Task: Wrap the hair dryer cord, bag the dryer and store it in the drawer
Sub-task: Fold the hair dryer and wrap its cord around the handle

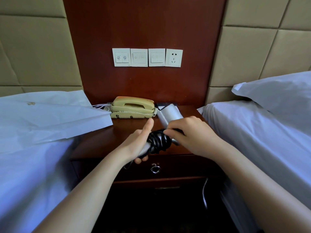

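A grey hair dryer [170, 115] is held above the dark wooden nightstand [101, 140], its barrel pointing away toward the wall. Its black cord [159, 141] is coiled in several loops around the handle. My left hand [136, 143] grips the lower end of the handle, thumb raised. My right hand [190, 132] pinches the cord at the top of the coil, next to the barrel. A white bag [50, 118] with handles lies flat on the left bed. The nightstand drawer [176, 167] below is closed, with a metal ring pull [155, 169].
A beige telephone [133, 107] sits at the back of the nightstand under a row of wall switches and a socket [173, 57]. White beds flank the nightstand on both sides, with a pillow [277, 93] at right. A cable [204, 194] hangs in the dark space below.
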`<state>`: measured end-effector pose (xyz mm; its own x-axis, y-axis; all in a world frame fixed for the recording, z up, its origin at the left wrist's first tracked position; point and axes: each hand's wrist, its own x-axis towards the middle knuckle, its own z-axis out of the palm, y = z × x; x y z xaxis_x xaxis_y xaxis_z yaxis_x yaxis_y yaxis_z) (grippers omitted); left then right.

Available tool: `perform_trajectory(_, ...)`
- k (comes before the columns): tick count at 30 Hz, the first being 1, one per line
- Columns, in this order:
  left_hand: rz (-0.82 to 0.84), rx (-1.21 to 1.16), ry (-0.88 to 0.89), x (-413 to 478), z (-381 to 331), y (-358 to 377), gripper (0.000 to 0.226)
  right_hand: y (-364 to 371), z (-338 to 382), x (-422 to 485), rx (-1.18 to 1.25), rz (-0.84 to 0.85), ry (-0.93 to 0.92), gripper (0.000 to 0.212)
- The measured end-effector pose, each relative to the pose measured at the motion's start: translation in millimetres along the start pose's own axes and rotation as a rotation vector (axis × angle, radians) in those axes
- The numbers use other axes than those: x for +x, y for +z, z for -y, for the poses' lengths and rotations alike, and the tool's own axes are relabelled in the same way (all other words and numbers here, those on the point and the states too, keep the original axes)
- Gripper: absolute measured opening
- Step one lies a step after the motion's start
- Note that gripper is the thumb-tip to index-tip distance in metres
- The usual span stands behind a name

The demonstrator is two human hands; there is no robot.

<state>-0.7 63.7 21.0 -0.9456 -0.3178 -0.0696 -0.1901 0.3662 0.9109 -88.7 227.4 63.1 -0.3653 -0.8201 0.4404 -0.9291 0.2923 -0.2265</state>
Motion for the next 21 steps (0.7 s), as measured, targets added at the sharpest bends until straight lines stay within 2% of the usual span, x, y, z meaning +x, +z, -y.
perform_trajectory(1,0.034,0.013,0.008,-2.0,-1.6,2.4,0.109,0.6,-0.4,0.0,-0.020,-0.027,-0.009,0.031)
perform_trajectory(4,0.116,0.088,0.057,-9.9,-8.7,10.6,0.077,1.9,-2.2,1.1,-0.094,-0.083,-0.005,0.033)
perform_trajectory(7,0.131,0.236,0.108,-13.4,-13.5,18.0,0.044,2.8,-2.3,1.8,-0.094,-0.075,0.018,0.031)
perform_trajectory(10,0.142,0.356,0.124,-13.9,-14.5,19.7,0.029,3.3,0.3,1.9,-0.096,-0.073,0.017,0.031)
perform_trajectory(17,0.156,0.391,0.062,-11.3,-11.8,23.0,0.030,-1.2,-8.3,5.3,-0.075,-0.035,0.077,0.046)
perform_trajectory(21,0.193,0.377,0.022,-14.1,-14.8,15.2,0.033,-21.2,-34.6,5.7,0.160,-0.050,0.144,0.045)
